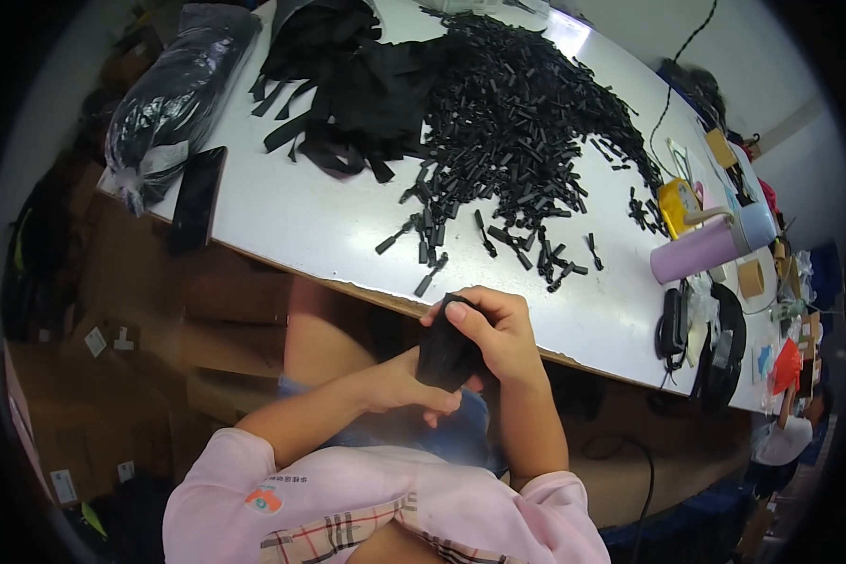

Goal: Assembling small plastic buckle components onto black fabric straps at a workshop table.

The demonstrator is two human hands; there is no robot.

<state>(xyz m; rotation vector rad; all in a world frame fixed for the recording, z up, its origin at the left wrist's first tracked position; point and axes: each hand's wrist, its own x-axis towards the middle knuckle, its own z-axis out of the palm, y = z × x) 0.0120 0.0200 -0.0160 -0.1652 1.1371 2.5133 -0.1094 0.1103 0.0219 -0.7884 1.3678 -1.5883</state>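
Just off the table's front edge, over my lap, both of my hands hold a dark folded piece, probably black fabric (445, 355). My left hand (410, 385) is closed around its lower end. My right hand (500, 331) grips the upper end, the thumb pressed on top. The fingers behind the piece are partly hidden. Past my hands, small black plastic clips or pulls (526, 122) lie in a big heap, with several loose ones scattered toward the near edge. Black fabric pieces with straps (371, 94) are piled left of the heap.
A white table (282, 221) spans the view. A plastic-wrapped black bundle (174, 94) and a dark flat panel (197, 199) lie at its left end. Right are a purple bottle (694, 252), a yellow package (677, 207) and black cases (721, 348). Cardboard boxes (94, 423) stand left; another person (788, 437) is far right.
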